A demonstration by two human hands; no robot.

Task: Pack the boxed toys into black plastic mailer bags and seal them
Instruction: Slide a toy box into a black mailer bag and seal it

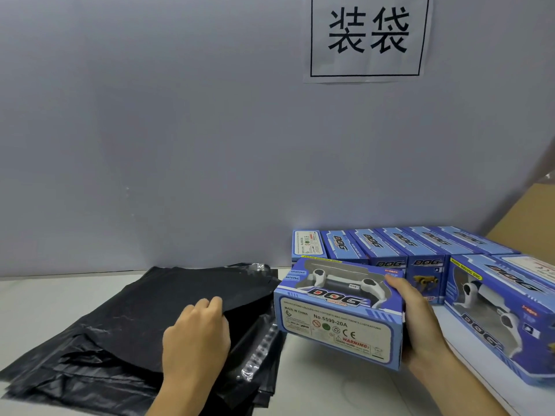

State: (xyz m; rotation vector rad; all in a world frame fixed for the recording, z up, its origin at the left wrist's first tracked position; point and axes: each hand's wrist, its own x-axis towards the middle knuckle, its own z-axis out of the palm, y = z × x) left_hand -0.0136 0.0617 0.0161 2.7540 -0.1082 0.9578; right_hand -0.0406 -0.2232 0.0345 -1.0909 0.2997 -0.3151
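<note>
the grey wall [180,130] is the biggest thing here, and it stands behind the pile of black bags [126,334]. a white paper sign [368,37] with two big black marks hangs on the wall, high above and to the right of the pile. the white bench [36,301] lies under the pile. the pile is flat and floppy, with many bags one on top of another.

to the right of the pile, at the back, a row of blue toy boxes [399,250] stands side by side. one more big blue box [498,319] lies further right of the pile, near the edge of the bench.

just beside the pile on its right, the right hand [420,322] grips a blue toy box [339,313] by its end and holds it up off the bench. the left hand [195,334] rests on the pile with its fingers curled at the edge of the top bag [168,298], lifting that edge a little. the two hands are apart.

i think the step now is opening a bag for this box. next, the left hand needs to pull the top bag's mouth wide, and then the right hand can slide the box in. the bags look thin and slippery, so two may stick together.
</note>
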